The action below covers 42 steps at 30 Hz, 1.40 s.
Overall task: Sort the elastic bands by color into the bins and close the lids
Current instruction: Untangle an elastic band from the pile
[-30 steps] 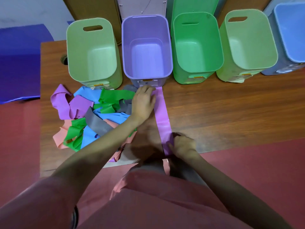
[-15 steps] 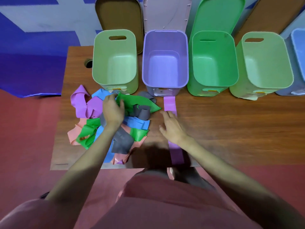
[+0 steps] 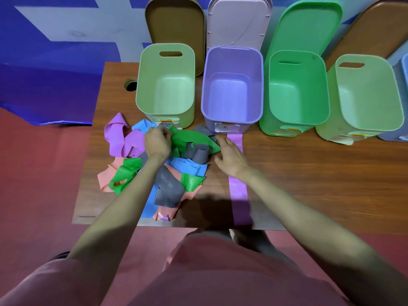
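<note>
A tangle of elastic bands [image 3: 163, 171] in purple, blue, green, grey and salmon lies on the left of the wooden table [image 3: 309, 173]. My left hand [image 3: 157, 142] grips the near end of a green band [image 3: 194, 140] at the top of the pile. A long purple band [image 3: 238, 191] lies flat and straight from the purple bin [image 3: 233, 89] to the table's front edge. My right hand [image 3: 230, 156] rests open across it, fingers reaching toward the green band's tip. Pale green bin [image 3: 165, 85], green bin [image 3: 295, 89] and another pale green bin [image 3: 366, 93] stand open, with nothing inside.
Lids lean upright behind the bins: brown [image 3: 174, 29], pale pink [image 3: 238, 25], green [image 3: 306, 27] and another brown [image 3: 375, 32]. A blue bin [image 3: 403, 102] is cut off at the right edge. A cable hole [image 3: 130, 85] sits at the table's far left.
My left hand left the purple band's far end and took hold of the green band in the pile. My right hand slid up along the purple band toward the bins.
</note>
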### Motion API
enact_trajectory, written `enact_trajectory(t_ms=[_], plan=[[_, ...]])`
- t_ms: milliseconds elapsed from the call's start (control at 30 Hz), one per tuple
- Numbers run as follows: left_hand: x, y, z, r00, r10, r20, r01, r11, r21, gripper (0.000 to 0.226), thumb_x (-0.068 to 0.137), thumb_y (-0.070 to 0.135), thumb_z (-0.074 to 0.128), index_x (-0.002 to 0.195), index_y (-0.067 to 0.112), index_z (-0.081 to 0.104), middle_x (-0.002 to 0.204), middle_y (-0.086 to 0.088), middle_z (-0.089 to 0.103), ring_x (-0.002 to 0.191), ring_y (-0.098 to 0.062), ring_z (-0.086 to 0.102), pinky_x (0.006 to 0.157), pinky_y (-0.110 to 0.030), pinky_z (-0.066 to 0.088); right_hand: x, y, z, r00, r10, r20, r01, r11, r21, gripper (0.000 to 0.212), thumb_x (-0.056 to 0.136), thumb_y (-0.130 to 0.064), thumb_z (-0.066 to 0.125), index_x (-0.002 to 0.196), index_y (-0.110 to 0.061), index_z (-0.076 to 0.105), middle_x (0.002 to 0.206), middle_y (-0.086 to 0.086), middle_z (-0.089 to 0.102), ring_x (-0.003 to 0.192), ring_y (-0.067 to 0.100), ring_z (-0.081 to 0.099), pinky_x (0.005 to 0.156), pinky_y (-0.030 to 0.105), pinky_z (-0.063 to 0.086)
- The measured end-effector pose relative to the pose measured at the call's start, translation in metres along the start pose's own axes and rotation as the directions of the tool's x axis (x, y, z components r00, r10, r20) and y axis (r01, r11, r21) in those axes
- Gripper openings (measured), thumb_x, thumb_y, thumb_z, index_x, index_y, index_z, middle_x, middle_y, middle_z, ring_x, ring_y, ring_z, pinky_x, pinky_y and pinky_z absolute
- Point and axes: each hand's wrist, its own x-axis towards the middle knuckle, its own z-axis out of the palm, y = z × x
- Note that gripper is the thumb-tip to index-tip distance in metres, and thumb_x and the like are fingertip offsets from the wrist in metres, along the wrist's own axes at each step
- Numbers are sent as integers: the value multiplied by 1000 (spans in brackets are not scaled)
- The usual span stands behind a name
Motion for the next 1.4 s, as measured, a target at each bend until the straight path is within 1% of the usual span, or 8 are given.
enact_trajectory(t_ms=[100,200,367,600,767,1000,1233,1400], plan=[[-8,1,-3,999,32,19,-33,999,12,17,88,13,58,100,4,66,106,-23,61,96,-38,58,84,-41,45,1,3,-5,1000,-7,-5,7,1000,14,65,81,-9,53,142,-14,29,135,14,45,120,34,46,96,42,44],[-11,0,-2,994,-97,40,98,995,-26,34,89,23,62,112,-1,54,116,-24,54,105,-39,53,88,-43,42,1,2,-7,1000,-7,5,7,1000,16,65,82,-9,53,142,-14,30,136,14,45,121,35,47,95,42,45],[1,-4,0,977,-180,115,187,981,-47,27,83,35,67,79,9,66,93,-21,67,87,-36,62,73,-37,51,-3,-5,-4,981,-113,160,122,991,-49,70,85,-11,54,148,-13,22,147,12,35,131,32,40,103,39,40],[-22,13,-12,1000,-22,-5,20,969,-246,13,89,17,62,84,5,60,78,-11,62,72,-25,54,66,-30,39,-16,-12,1,952,-235,197,236,972,18,58,88,-6,50,143,-11,34,143,11,44,130,27,42,103,36,39],[-46,35,-38,991,113,-78,-137,831,-539,12,89,5,61,81,11,53,68,-12,60,66,-24,58,66,-33,48,-15,-3,-13,970,-241,26,238,968,78,53,87,-7,51,139,-11,38,139,9,46,125,26,46,101,37,41],[-63,71,-74,949,256,-183,-314,720,-619,8,90,1,56,88,8,59,72,2,59,68,-16,59,66,-27,50,-10,-10,-44,954,-263,-147,288,939,188,65,82,-8,63,140,-11,34,136,6,47,122,21,48,98,36,44],[-75,110,-107,953,290,-94,-245,549,-799,9,89,7,51,86,14,55,75,-4,57,69,-9,55,65,-23,47,-6,-29,-62,943,-316,-109,334,869,365,74,76,-11,72,140,-10,35,136,6,52,121,15,52,101,30,43],[-78,135,-120,978,200,59,-30,414,-910,18,94,2,46,83,15,54,62,-1,47,59,-10,43,54,-22,37,-5,-37,-66,939,-307,-156,344,852,393,33,79,-10,69,112,-6,63,108,9,70,99,23,65,87,40,51]])
